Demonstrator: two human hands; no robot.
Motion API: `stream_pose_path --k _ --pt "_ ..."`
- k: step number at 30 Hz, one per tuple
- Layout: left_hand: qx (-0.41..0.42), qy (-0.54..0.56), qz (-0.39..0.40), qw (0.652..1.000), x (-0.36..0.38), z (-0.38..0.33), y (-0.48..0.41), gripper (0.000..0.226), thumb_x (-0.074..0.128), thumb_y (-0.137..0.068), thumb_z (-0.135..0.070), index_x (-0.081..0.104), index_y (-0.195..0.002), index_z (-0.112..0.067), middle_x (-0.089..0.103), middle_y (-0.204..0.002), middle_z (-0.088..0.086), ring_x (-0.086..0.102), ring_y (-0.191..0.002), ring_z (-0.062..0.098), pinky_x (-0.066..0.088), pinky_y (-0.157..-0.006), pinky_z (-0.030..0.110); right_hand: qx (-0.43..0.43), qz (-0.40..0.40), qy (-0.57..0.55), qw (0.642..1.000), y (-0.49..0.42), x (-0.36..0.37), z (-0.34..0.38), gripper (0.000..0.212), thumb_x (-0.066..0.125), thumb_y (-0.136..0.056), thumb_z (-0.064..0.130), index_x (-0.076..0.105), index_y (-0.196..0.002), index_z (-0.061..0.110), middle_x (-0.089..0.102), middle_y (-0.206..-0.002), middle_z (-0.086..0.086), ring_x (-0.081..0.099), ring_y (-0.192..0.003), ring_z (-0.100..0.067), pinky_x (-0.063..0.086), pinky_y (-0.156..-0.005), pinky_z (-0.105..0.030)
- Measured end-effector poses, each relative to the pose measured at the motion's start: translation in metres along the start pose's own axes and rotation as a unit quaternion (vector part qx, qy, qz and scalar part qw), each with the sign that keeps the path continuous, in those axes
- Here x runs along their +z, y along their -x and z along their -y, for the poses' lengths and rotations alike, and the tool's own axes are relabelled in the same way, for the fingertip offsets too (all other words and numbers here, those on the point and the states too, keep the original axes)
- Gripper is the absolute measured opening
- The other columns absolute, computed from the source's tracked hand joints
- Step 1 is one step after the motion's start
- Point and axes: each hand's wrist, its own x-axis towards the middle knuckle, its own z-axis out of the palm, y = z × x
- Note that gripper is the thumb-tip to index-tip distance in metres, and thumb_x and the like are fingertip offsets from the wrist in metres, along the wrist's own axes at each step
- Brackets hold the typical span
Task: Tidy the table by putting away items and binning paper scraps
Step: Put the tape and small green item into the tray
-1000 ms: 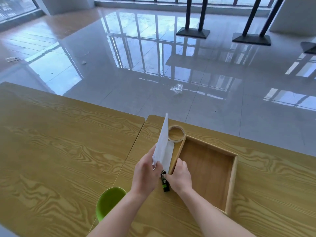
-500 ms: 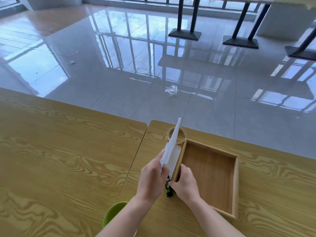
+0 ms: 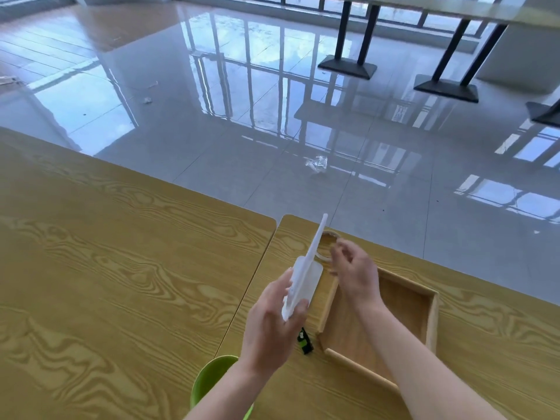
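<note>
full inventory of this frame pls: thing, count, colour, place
tables: 2, yellow wood grain, butted side by side, foreground
wooden tray: 1, light wood, on the right table, nothing visible inside
tape roll: 1, pale ring, flat on the table past the tray's far corner
paper: 1, white, raised in the left hand
small item: 1, black and green, on the table by the tray's near left corner; too small to identify
bin: 1, green, below the table's near edge
plastic scrap: 1, clear, on the floor
table bases: several, black, far floor
left hand: grips the paper
right hand: open, at the tape roll
</note>
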Motion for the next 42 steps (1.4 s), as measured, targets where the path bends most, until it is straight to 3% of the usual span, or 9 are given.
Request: stream_pose_path --k 5,7,10,13,17,20,24,28,42 --pt "-0.022 0.081 -0.084 0.993 -0.005 -0.017 -0.002 0.037 0.043 -0.101 -0.043 0.06 -0.13 -0.03 0.066 -0.117 -0.018 0.06 -0.11 -0.003 0.048 -0.084 0.012 -0.027 0.081 -0.004 0.996 -0.039 -0.006 0.051 0.061 0.049 -0.094 0.056 0.048 -0.141 0.016 0.068 -0.093 0.014 0.064 -0.104 -0.016 0.052 -0.091 -0.045" --pt "-0.01 0.059 -0.093 0.994 -0.003 -0.021 -0.005 0.035 0.044 -0.101 -0.038 0.065 -0.125 -0.023 0.068 -0.11 -0.016 0.061 -0.105 -0.004 0.05 -0.084 0.018 -0.038 0.086 0.043 0.995 -0.044 -0.001 0.054 0.05 0.052 -0.096 0.047 0.054 -0.136 0.017 0.069 -0.091 0.01 0.065 -0.095 -0.014 0.052 -0.087 -0.037" --pt "0.012 0.032 -0.097 0.995 -0.001 -0.021 -0.004 0.036 0.043 -0.101 -0.039 0.069 -0.117 -0.02 0.07 -0.101 -0.012 0.063 -0.095 0.0 0.052 -0.078 0.026 -0.032 0.083 0.01 0.996 -0.047 0.005 0.051 0.029 0.053 -0.096 0.038 0.065 -0.116 0.02 0.065 -0.073 0.013 0.062 -0.066 -0.001 0.049 -0.064 -0.024" --pt "0.011 0.023 -0.101 0.995 -0.002 -0.016 -0.005 0.036 0.042 -0.101 -0.037 0.07 -0.113 -0.019 0.07 -0.101 -0.01 0.064 -0.094 0.003 0.053 -0.076 0.032 -0.028 0.101 -0.03 0.994 -0.049 0.016 0.053 0.018 0.052 -0.097 0.037 0.066 -0.097 0.025 0.058 -0.06 0.013 0.059 -0.056 -0.004 0.055 -0.064 -0.035" --pt "-0.004 0.03 -0.122 0.992 -0.007 -0.014 -0.014 0.031 0.044 -0.102 -0.03 0.071 -0.11 -0.017 0.07 -0.098 -0.008 0.064 -0.091 0.004 0.052 -0.074 0.033 -0.022 0.096 -0.044 0.994 -0.056 0.031 0.062 0.016 0.051 -0.098 0.04 0.065 -0.097 0.031 0.067 -0.08 0.001 0.068 -0.08 -0.019 0.06 -0.079 -0.046" --pt "-0.013 0.033 -0.139 0.99 -0.011 -0.012 -0.024 0.029 0.045 -0.102 -0.03 0.071 -0.108 -0.019 0.07 -0.094 -0.009 0.064 -0.088 0.005 0.051 -0.072 0.03 -0.015 0.097 -0.045 0.994 -0.064 0.038 0.067 0.02 0.05 -0.097 0.041 0.065 -0.098 0.028 0.067 -0.08 -0.001 0.068 -0.082 -0.023 0.058 -0.081 -0.051" --pt "-0.021 0.029 -0.138 0.99 -0.013 -0.007 -0.036 0.033 0.041 -0.104 -0.036 0.071 -0.104 -0.022 0.069 -0.09 -0.009 0.064 -0.085 0.009 0.052 -0.071 0.035 -0.006 0.092 -0.068 0.993 -0.077 0.048 0.073 0.016 0.053 -0.097 0.038 0.065 -0.094 0.029 0.06 -0.075 0.006 0.065 -0.082 -0.018 0.06 -0.081 -0.045" --pt "-0.017 0.025 -0.143 0.989 -0.016 -0.001 -0.046 0.039 0.037 -0.104 -0.042 0.071 -0.101 -0.022 0.069 -0.087 -0.006 0.063 -0.081 0.012 0.052 -0.067 0.037 0.008 0.093 -0.087 0.992 -0.086 0.055 0.076 0.022 0.054 -0.097 0.037 0.066 -0.104 0.02 0.06 -0.084 0.006 0.064 -0.088 -0.015 0.061 -0.08 -0.041" --pt "-0.013 0.03 -0.153 0.988 -0.02 0.007 -0.064 0.033 0.042 -0.104 -0.035 0.072 -0.102 -0.021 0.07 -0.088 -0.006 0.064 -0.083 0.01 0.052 -0.069 0.036 0.013 0.093 -0.128 0.987 -0.107 0.067 0.073 0.024 0.06 -0.094 0.039 0.068 -0.107 0.021 0.061 -0.089 0.004 0.062 -0.086 -0.012 0.062 -0.076 -0.037"
